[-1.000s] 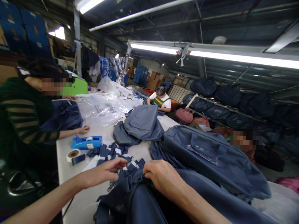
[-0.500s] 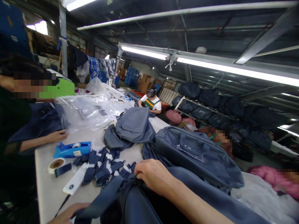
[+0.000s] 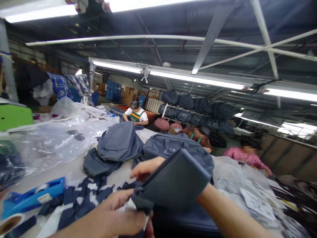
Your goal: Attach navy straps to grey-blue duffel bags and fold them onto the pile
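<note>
Head view: pouch (image 3: pixel 173 185) between left hand (image 3: pixel 119 216), right hand (image 3: pixel 146 168).

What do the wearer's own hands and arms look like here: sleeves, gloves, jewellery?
Both are bare. The left hand has no glove or ring in view, and its forearm shows no sleeve. The right hand is mostly hidden; its forearm is also sleeveless, with no watch or band visible.

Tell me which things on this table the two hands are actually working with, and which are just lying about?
In hand:
- dark blue bag flap, lifted by the right hand
- its near corner, pinched by the left hand

Lying about:
- blue tape dispenser
- tape roll
- bundled navy straps
- grey backpacks
- clear plastic bags
</note>
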